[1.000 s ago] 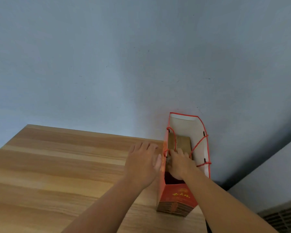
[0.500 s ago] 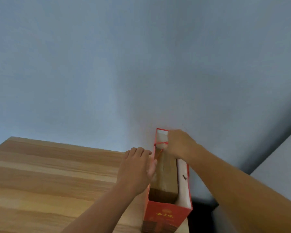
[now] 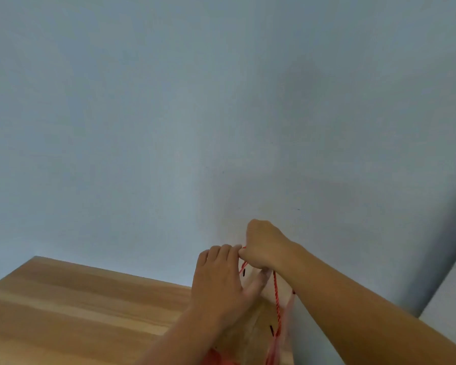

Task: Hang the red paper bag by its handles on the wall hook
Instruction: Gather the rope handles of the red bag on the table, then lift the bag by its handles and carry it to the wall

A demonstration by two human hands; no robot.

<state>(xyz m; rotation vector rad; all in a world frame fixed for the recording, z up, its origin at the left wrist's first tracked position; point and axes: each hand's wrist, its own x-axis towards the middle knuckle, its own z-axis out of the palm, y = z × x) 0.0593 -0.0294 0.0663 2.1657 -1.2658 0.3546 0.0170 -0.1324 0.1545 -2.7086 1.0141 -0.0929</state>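
Head view: at the far right corner of a wooden tabletop (image 3: 77,312), against a pale blue wall (image 3: 169,101), a right hand (image 3: 265,245) is closed in a fist around the red cord handles (image 3: 276,299) of the red paper bag (image 3: 277,343), seemingly gathering both loops for lifting; the left hand (image 3: 221,280), fingers loosely extended, touches the cords beside it, apparently steadying the bag's mouth; no wall hook is visible

Right hand (image 3: 265,245) fisted in a closed grip, left hand (image 3: 223,276) fingers extended, touching it
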